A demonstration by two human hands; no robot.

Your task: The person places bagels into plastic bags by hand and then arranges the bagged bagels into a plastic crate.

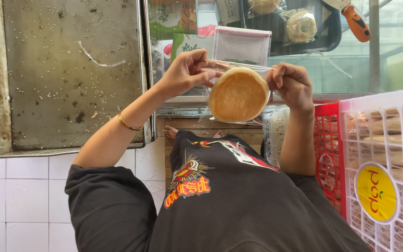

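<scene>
Both hands pinch the clear bag (220,100) mouth — left hand (186,72), right hand (291,84) — round bun (239,94) hanging inside between them. Probably sealing: keep edges level, press evenly across.

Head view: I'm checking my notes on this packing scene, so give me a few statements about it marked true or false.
1. Both hands hold a clear plastic bag with a round golden bun inside. True.
2. The left hand wears a glove. False: it is bare, with a thin bracelet on that wrist.
3. The metal baking tray is full of buns. False: only crumbs and seeds show.
4. The right hand pinches the bag's top edge. True.
5. A white crate at the right holds bagged buns. True.
</scene>
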